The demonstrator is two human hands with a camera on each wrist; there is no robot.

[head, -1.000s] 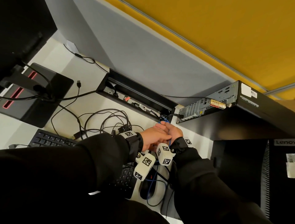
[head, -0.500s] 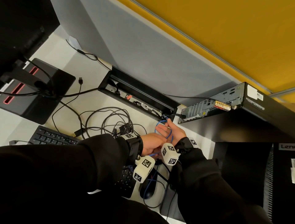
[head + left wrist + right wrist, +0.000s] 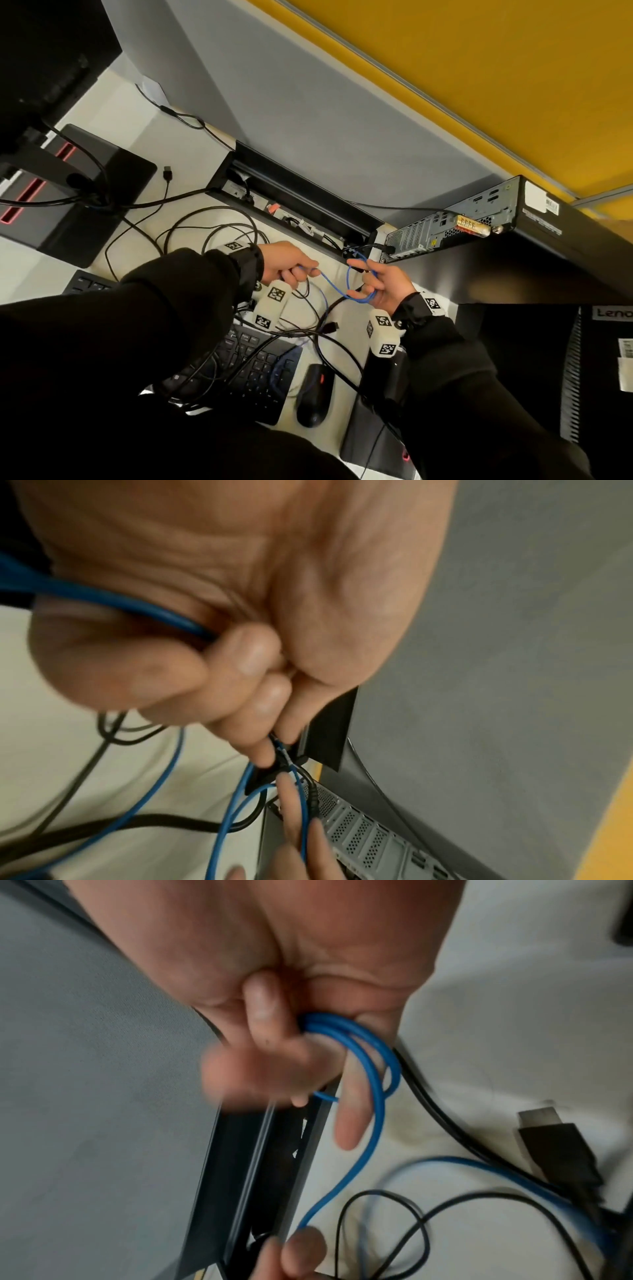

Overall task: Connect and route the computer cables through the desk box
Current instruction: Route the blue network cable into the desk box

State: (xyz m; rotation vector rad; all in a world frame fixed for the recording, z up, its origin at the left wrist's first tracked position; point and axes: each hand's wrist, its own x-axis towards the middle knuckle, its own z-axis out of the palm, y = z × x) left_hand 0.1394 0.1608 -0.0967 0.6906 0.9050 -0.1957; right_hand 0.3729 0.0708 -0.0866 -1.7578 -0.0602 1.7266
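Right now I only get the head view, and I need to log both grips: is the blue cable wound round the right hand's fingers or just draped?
Observer: Wound. The right wrist view shows two strands of the blue cable looped over fingers of the right hand, with one curled finger pinning them.
Operator: And the left grip?
Observer: The left wrist view shows the cable running through the left hand, whose fingers are curled closed over it.
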